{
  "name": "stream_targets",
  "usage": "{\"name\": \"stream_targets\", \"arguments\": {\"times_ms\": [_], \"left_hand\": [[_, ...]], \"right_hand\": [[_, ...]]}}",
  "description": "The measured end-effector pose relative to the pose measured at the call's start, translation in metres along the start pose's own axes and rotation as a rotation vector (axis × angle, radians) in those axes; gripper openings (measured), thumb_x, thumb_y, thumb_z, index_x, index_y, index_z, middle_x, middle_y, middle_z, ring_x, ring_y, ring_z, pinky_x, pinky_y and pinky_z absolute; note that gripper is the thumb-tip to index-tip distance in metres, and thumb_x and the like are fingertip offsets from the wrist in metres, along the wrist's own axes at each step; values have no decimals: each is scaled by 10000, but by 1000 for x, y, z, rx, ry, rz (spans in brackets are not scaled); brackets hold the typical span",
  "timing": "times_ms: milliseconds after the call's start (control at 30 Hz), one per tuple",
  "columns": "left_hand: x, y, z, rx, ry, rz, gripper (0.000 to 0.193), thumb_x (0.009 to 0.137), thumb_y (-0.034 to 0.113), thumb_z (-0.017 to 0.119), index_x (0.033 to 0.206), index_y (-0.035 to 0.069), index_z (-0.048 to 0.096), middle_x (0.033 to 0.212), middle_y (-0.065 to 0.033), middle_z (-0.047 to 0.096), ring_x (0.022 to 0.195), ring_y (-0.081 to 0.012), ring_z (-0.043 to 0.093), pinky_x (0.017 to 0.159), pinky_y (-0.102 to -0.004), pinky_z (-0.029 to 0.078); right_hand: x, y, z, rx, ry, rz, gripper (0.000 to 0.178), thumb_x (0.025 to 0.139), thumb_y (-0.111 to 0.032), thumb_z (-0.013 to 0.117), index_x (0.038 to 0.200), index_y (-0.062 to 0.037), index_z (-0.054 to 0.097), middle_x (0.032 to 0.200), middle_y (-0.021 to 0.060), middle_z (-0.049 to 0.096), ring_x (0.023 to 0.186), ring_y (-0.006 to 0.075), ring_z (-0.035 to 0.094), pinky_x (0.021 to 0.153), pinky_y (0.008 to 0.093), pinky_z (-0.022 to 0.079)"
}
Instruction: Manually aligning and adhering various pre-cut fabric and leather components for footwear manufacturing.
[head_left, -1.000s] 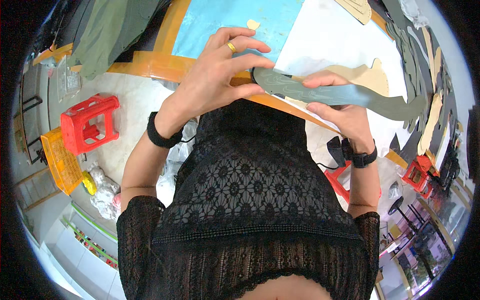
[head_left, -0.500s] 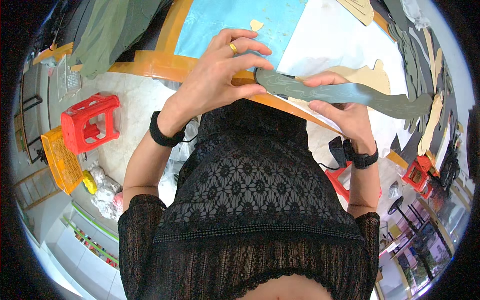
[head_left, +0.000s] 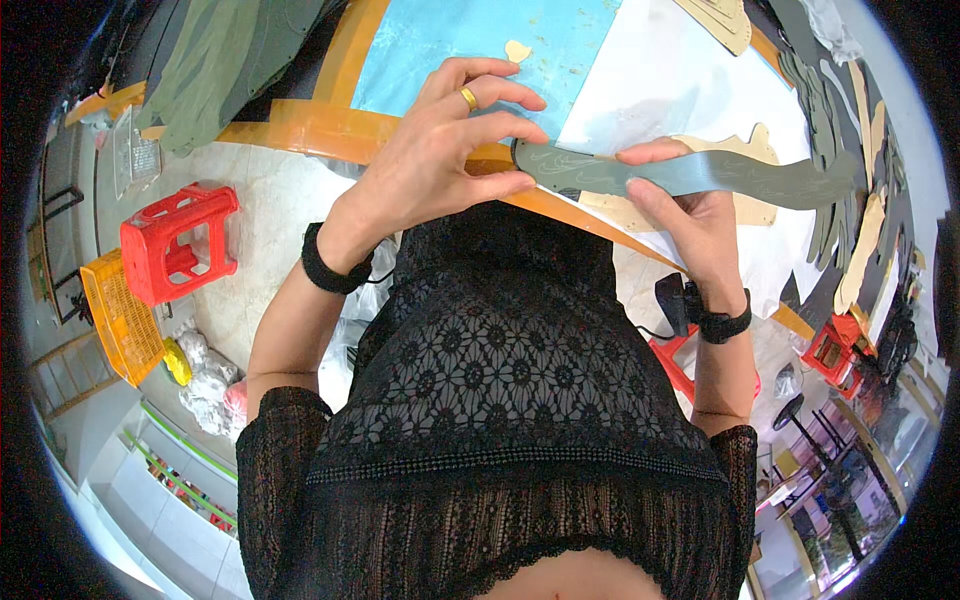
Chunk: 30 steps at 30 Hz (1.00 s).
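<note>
A long grey-green, leather-like strip (head_left: 580, 172) with pale wavy markings and a rounded left end lies across the front of me, over the table's near edge. My right hand (head_left: 690, 215) pinches its middle, thumb on the near edge and fingers on the far side. At the rounded end, my left hand (head_left: 440, 145) has thumb and index finger at the strip's two edges; its other fingers are raised and curved. The strip's right end reaches a pile of similar grey-green pieces (head_left: 825, 110). A cream cut piece (head_left: 755, 160) lies partly hidden under the strip.
Brown tape (head_left: 320, 125) edges the table, which carries a blue sheet (head_left: 450, 50) and a white sheet (head_left: 660, 70). Green pieces (head_left: 220, 80) hang at the left. A red stool (head_left: 180, 245) and an orange crate (head_left: 122, 318) stand on the floor.
The right part of the strip has swung slightly away from me, and my right hand has shifted a little with it. My left hand stays nearly still at the rounded end.
</note>
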<state>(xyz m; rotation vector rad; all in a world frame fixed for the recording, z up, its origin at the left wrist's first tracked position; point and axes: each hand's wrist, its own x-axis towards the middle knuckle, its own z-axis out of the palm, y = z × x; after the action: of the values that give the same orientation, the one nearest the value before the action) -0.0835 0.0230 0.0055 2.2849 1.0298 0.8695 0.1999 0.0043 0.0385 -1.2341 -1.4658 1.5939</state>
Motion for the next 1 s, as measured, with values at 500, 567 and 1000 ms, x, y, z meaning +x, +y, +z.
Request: {"name": "stream_targets", "arguments": {"times_ms": [500, 567, 1000], "left_hand": [[0, 1, 0, 54, -18, -21, 426, 655, 152, 893, 1055, 163, 746, 1352, -6, 618, 1383, -338, 410, 1131, -466, 373], [2, 1, 0, 59, -25, -22, 419, 659, 155, 888, 1053, 164, 746, 1356, -5, 616, 1386, -338, 407, 1131, -467, 373], [3, 5, -1, 61, -30, -59, 443, 663, 163, 878, 1069, 158, 700, 1378, -12, 597, 1394, -351, 398, 1142, -476, 367]], "right_hand": [[4, 10, 11, -51, 137, -21, 164, 921, -25, 722, 1086, -21, 725, 1005, 8, 640, 847, 66, 582, 708, 214, 457], [4, 10, 11, -69, 136, -28, 165, 922, -23, 719, 1086, -22, 725, 1005, 8, 632, 850, 68, 583, 705, 214, 456], [-1, 8, 11, -163, 139, 26, 170, 910, -24, 722, 1079, -32, 730, 1010, 17, 656, 893, 93, 598, 769, 238, 486]]}}
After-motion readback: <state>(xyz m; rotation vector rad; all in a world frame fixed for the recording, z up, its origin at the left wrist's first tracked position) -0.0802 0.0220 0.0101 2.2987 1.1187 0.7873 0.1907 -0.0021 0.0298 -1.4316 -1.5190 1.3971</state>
